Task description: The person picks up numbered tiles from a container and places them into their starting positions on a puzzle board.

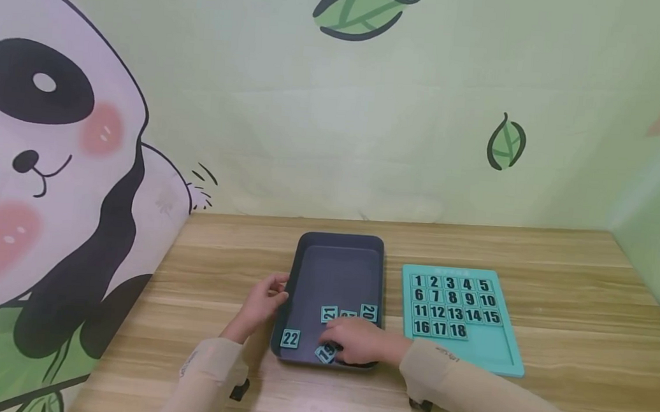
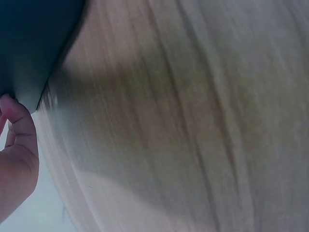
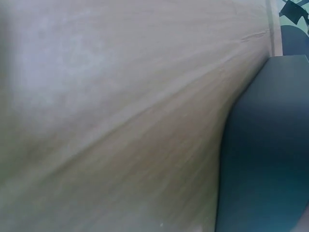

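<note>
A dark tray [image 1: 337, 273] holds several small turquoise number tiles. My right hand [image 1: 357, 340] reaches into its near end, thumb and fingers curled about the tilted 19 tile [image 1: 325, 353]. The 21 tile [image 1: 329, 314] and 20 tile [image 1: 368, 313] lie just beyond this hand, with another tile between them partly covered by it. In the near left corner is the 22 tile [image 1: 290, 338]. My left hand [image 1: 262, 303] rests its loosely bent fingers against the tray's left side; the left wrist view shows a bent finger [image 2: 21, 123] at the outer wall.
Right of the tray lies a turquoise number board [image 1: 492, 354], with tiles 1 to 18 set in rows and bare slots at its near end. Both stand on a wood-grain table [image 1: 229, 250]. A printed backdrop [image 1: 257, 99] rises behind the table.
</note>
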